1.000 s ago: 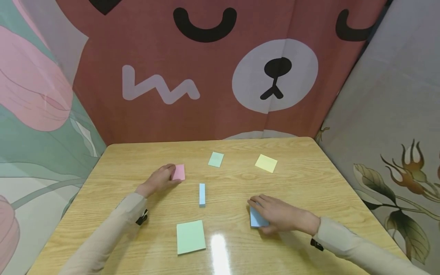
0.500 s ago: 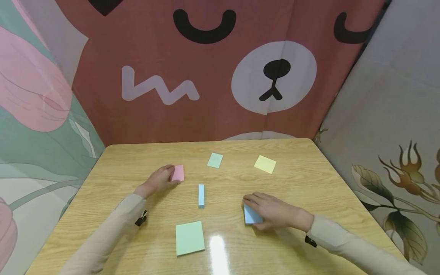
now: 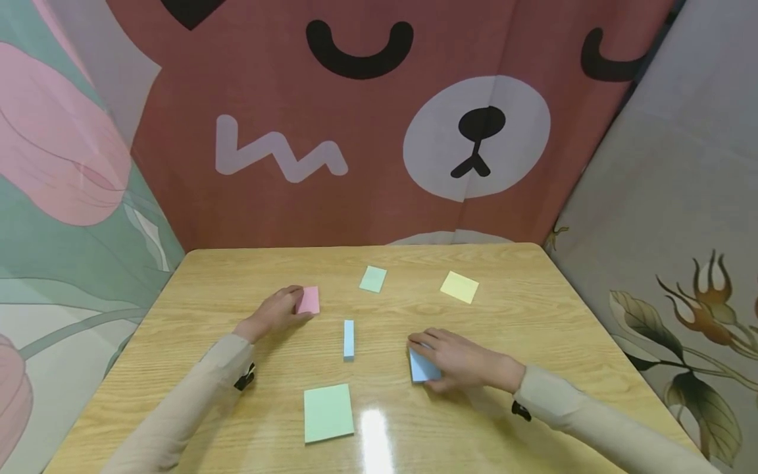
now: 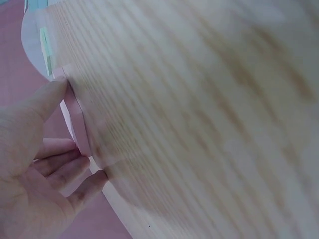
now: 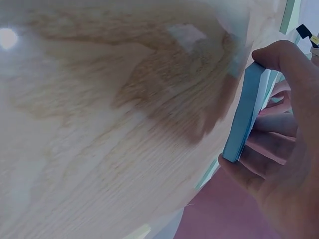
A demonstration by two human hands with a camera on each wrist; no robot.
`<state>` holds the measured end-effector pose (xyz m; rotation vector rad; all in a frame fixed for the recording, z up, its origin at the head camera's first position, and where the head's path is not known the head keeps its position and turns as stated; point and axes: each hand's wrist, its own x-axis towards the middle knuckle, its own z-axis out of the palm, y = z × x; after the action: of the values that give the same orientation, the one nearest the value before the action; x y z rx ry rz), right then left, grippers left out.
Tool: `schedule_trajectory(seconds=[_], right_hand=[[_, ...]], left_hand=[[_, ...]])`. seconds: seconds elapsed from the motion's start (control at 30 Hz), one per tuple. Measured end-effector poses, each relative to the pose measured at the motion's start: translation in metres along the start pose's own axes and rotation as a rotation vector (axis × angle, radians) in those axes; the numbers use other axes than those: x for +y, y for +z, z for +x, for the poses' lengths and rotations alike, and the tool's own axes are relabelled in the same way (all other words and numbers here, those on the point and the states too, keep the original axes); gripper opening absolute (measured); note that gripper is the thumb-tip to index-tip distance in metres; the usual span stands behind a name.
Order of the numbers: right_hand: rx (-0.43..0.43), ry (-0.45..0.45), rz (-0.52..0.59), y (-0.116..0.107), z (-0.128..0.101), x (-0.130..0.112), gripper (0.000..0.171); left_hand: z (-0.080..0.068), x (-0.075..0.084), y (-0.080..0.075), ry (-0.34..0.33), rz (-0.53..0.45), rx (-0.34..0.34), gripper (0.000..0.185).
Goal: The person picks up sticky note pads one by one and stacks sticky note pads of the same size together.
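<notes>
On the left of the table, my left hand (image 3: pixel 277 312) holds a pink sticky note pad (image 3: pixel 309 300) by its edges. In the left wrist view, thumb and fingertips press opposite ends of the pink pad (image 4: pixel 76 122), which lies on the wood. My right hand (image 3: pixel 460 359) grips a square blue sticky note pad (image 3: pixel 423 368) right of centre. The right wrist view has this blue pad (image 5: pixel 243 114) between thumb and fingers, close to the tabletop. Between the hands lies a narrow light blue strip pad (image 3: pixel 349 340); neither hand touches it.
A larger green sticky note pad (image 3: pixel 328 413) lies near the front of the wooden table (image 3: pixel 237 421). Farther back are a small pale green pad (image 3: pixel 373 279) and a yellow pad (image 3: pixel 459 287). Patterned cloths (image 3: pixel 284 210) hang behind and on both sides.
My right hand has slid the blue pad leftward and slightly away, closer to the narrow strip pad. The left hand stays in place on the pink pad.
</notes>
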<state>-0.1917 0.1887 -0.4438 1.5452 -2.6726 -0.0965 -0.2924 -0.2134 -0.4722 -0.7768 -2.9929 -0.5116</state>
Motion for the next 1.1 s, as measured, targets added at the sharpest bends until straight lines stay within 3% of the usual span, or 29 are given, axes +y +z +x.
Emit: schedule_trajectory(seconds=[0.67, 0.9, 1.1], right_hand=[[-0.033, 0.016, 0.061, 0.005, 0.041, 0.009, 0.073], [-0.047, 0.024, 0.07, 0.006, 0.052, 0.012, 0.074], [-0.043, 0.027, 0.085, 0.007, 0.062, 0.012, 0.074]], left_hand=[[0.004, 0.002, -0.005, -0.016, 0.009, -0.022, 0.06], [0.004, 0.001, -0.003, -0.003, -0.018, -0.011, 0.036], [0.002, 0.003, -0.002, -0.009, -0.022, -0.017, 0.037]])
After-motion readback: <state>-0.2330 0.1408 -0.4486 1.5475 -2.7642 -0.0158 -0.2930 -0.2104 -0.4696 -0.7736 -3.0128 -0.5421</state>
